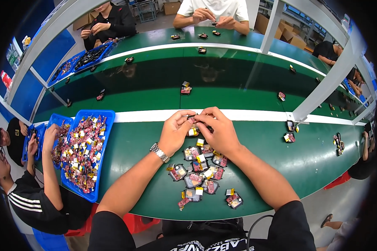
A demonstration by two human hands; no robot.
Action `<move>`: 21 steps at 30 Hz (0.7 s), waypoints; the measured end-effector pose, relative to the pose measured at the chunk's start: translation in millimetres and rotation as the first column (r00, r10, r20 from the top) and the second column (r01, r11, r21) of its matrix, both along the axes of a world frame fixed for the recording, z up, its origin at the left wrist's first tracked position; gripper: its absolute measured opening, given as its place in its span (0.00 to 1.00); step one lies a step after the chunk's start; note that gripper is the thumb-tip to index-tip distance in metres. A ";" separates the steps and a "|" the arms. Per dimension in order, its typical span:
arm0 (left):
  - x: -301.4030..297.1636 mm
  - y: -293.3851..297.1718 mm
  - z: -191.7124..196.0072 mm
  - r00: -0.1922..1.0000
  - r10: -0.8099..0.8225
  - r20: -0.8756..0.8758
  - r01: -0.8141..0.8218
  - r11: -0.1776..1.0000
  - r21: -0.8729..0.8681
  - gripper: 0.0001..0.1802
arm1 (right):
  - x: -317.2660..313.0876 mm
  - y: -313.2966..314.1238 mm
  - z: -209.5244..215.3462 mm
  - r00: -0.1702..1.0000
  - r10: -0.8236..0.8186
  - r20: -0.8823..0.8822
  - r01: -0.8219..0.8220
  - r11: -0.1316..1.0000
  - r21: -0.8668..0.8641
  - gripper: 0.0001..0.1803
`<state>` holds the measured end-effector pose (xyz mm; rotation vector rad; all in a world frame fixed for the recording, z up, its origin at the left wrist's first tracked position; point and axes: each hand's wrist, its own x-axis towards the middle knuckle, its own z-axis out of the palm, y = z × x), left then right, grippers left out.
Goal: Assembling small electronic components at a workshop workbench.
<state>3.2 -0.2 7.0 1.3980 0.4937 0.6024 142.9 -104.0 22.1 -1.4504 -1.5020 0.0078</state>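
My left hand (175,133), with a metal watch at its wrist, and my right hand (220,130) meet at the far side of the green worktable (132,144). Their fingertips pinch a small black electronic casing (192,117) between them, mostly covered by the fingers. Just under the hands shows a silver battery with yellow tape (192,132); whether it hangs from the held casing I cannot tell. Between my forearms lie several black casings (193,180) with red circuit boards and taped batteries. One more casing (234,200) lies apart, near my right forearm.
A blue tray (113,119) heaped with circuit boards and batteries stands left. Beyond a white rail (138,116) runs a green conveyor belt (146,94) with scattered casings. A grey post (329,81) rises at right. A co-worker (50,184) reaches beside the tray; others sit across.
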 end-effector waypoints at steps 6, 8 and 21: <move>2.7 -7.6 -1.9 0.999 0.050 -0.019 -0.050 0.999 0.000 0.10 | -3.1 3.2 -6.8 0.959 -0.040 -0.282 0.013 0.995 -0.100 0.06; 4.1 -7.1 -8.7 1.000 0.030 -0.006 -0.030 0.999 0.036 0.10 | -2.8 3.5 -6.1 0.929 -0.064 -0.365 0.014 0.990 -0.140 0.07; 0.6 -3.4 -0.4 0.997 -0.025 0.072 0.030 0.997 -0.067 0.18 | 128.1 6.7 -9.4 0.787 -0.552 -0.276 0.464 0.824 -0.326 0.10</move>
